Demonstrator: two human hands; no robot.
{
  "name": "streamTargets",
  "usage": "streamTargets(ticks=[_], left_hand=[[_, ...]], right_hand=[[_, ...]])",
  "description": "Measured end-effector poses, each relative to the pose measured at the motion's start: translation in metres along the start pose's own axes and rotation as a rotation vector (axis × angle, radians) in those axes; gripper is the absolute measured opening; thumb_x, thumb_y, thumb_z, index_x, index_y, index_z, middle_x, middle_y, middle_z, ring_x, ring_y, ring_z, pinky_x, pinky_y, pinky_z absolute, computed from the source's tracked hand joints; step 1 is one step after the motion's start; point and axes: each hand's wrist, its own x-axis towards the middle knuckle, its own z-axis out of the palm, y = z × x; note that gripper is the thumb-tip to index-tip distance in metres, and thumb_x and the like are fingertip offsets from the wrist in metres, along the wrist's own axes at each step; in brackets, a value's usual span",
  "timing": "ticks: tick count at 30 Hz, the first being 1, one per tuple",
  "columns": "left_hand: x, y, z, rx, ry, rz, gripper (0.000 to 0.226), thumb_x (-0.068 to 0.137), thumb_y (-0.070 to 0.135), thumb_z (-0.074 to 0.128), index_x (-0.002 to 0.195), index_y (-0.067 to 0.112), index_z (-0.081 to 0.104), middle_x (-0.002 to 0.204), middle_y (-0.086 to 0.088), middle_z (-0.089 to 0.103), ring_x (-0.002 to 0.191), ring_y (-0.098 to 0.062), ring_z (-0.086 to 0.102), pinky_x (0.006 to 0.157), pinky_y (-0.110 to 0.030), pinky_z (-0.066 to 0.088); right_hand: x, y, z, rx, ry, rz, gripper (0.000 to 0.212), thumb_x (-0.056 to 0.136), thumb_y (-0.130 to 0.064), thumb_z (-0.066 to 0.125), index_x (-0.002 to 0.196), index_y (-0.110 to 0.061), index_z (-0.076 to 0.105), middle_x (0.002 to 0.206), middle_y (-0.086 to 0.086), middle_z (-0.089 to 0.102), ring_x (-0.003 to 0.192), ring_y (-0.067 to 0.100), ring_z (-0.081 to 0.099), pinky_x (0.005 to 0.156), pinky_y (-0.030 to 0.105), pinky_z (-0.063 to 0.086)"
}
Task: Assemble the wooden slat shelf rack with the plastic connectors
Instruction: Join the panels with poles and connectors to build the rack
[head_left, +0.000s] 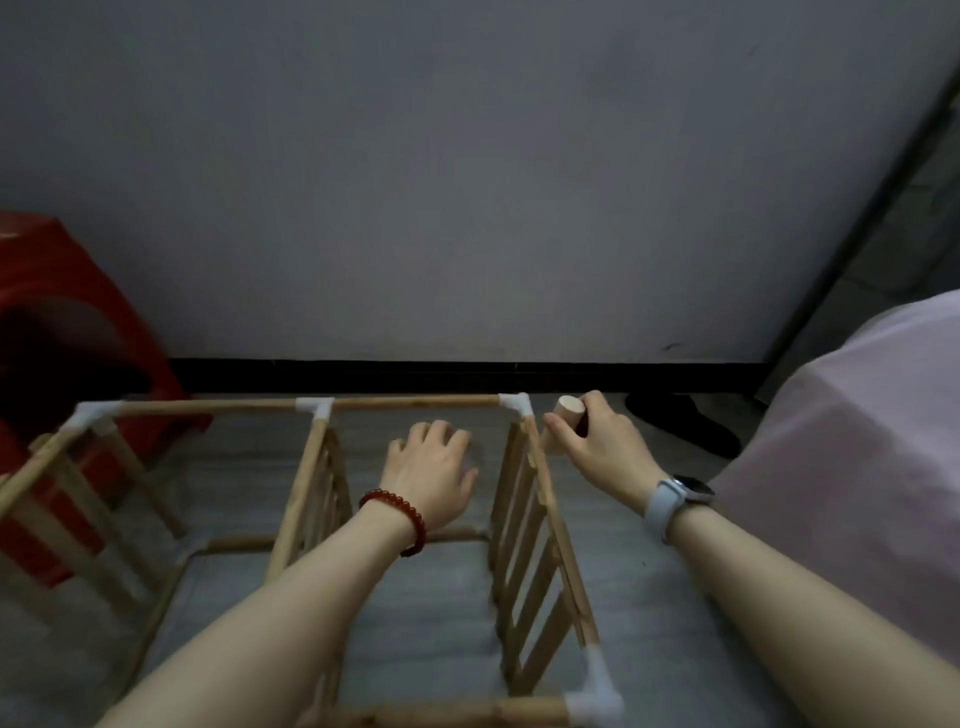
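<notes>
The wooden slat rack (311, 488) stands on the grey floor, with three slatted panels joined by round rods and white plastic connectors. My right hand (597, 441) grips a short wooden dowel (569, 410) just right of the far right corner connector (517, 402). My left hand (434, 462) hovers with spread fingers between the middle panel and the right panel (540, 551), holding nothing. Another connector (597, 696) caps the near right corner, and one (317, 408) sits mid-rail.
A red plastic stool (62, 374) stands at the left, touching the rack's left panel. A pale pink covered bed (857, 441) fills the right side. A dark slipper (685, 421) lies by the black skirting under the grey wall.
</notes>
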Motion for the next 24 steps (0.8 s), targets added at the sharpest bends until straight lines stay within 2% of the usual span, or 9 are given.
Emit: streamTargets(ticks=[5, 7, 10, 12, 14, 17, 18, 22, 24], left_hand=[[0.085, -0.023, 0.019, 0.077, -0.056, -0.072, 0.058, 0.098, 0.048, 0.027, 0.149, 0.029, 0.006, 0.158, -0.001, 0.002, 0.145, -0.026, -0.004, 0.112, -0.057, 0.0], [0.109, -0.029, 0.03, 0.098, -0.088, -0.109, 0.058, 0.099, 0.05, 0.019, 0.15, 0.029, 0.0, 0.158, -0.001, 0.002, 0.145, -0.027, -0.004, 0.11, -0.061, -0.005], [0.126, -0.038, 0.047, 0.132, -0.065, -0.111, 0.055, 0.097, 0.051, 0.023, 0.146, 0.029, 0.016, 0.147, -0.002, 0.032, 0.136, -0.026, 0.027, 0.11, -0.059, 0.012], [0.125, -0.042, 0.057, 0.183, 0.018, -0.081, 0.055, 0.093, 0.057, 0.03, 0.141, 0.031, 0.023, 0.135, 0.001, 0.04, 0.122, -0.023, 0.039, 0.103, -0.05, 0.026], [0.125, -0.044, 0.062, 0.185, 0.065, -0.059, 0.056, 0.09, 0.061, 0.03, 0.138, 0.032, 0.026, 0.129, 0.003, 0.042, 0.117, -0.021, 0.041, 0.098, -0.047, 0.028], [0.127, -0.043, 0.062, 0.163, 0.065, -0.065, 0.055, 0.089, 0.061, 0.031, 0.136, 0.033, 0.026, 0.126, 0.003, 0.042, 0.114, -0.021, 0.041, 0.096, -0.045, 0.028], [0.128, -0.043, 0.061, 0.164, 0.064, -0.062, 0.055, 0.089, 0.061, 0.031, 0.136, 0.033, 0.026, 0.125, 0.003, 0.041, 0.114, -0.021, 0.04, 0.096, -0.045, 0.028], [0.129, -0.042, 0.061, 0.16, 0.061, -0.056, 0.055, 0.09, 0.059, 0.031, 0.137, 0.032, 0.024, 0.125, 0.003, 0.04, 0.113, -0.021, 0.039, 0.097, -0.045, 0.027], [0.129, -0.043, 0.059, 0.153, 0.048, -0.062, 0.055, 0.089, 0.059, 0.032, 0.137, 0.032, 0.024, 0.125, 0.003, 0.039, 0.114, -0.021, 0.038, 0.097, -0.046, 0.026]], right_hand=[[0.075, 0.005, 0.006, -0.088, 0.052, -0.046, 0.037, 0.093, -0.049, 0.044, 0.095, -0.013, 0.035, 0.081, 0.0, 0.055, 0.085, 0.032, 0.061, 0.064, 0.036, 0.042], [0.103, 0.003, 0.008, -0.185, 0.071, -0.105, 0.038, 0.094, -0.05, 0.042, 0.094, -0.013, 0.033, 0.084, 0.004, 0.057, 0.086, 0.035, 0.061, 0.063, 0.036, 0.04], [0.144, -0.012, -0.005, -0.197, 0.16, -0.101, 0.039, 0.092, -0.05, 0.047, 0.097, -0.013, 0.035, 0.097, 0.013, 0.064, 0.091, 0.036, 0.06, 0.068, 0.036, 0.038], [0.16, -0.013, -0.004, -0.015, 0.304, -0.071, 0.037, 0.092, -0.047, 0.049, 0.102, -0.012, 0.041, 0.092, 0.01, 0.063, 0.089, 0.034, 0.059, 0.07, 0.036, 0.039], [0.155, 0.0, 0.02, 0.073, 0.331, -0.018, 0.033, 0.092, -0.046, 0.048, 0.1, -0.014, 0.042, 0.087, 0.009, 0.063, 0.086, 0.034, 0.061, 0.071, 0.037, 0.044], [0.139, 0.027, 0.067, -0.12, 0.001, 0.105, 0.033, 0.093, -0.049, 0.043, 0.094, -0.016, 0.04, 0.099, 0.012, 0.065, 0.095, 0.035, 0.061, 0.073, 0.036, 0.043], [0.143, 0.027, 0.063, -0.145, -0.006, 0.094, 0.034, 0.093, -0.05, 0.043, 0.094, -0.016, 0.041, 0.1, 0.012, 0.065, 0.096, 0.035, 0.06, 0.072, 0.035, 0.041], [0.173, 0.009, 0.017, 0.077, 0.362, -0.054, 0.032, 0.091, -0.045, 0.049, 0.094, -0.013, 0.044, 0.089, 0.015, 0.064, 0.085, 0.036, 0.059, 0.071, 0.039, 0.042], [0.165, 0.018, 0.029, 0.182, 0.355, -0.014, 0.036, 0.09, -0.048, 0.045, 0.092, -0.012, 0.045, 0.082, 0.01, 0.061, 0.08, 0.032, 0.059, 0.072, 0.041, 0.046]])
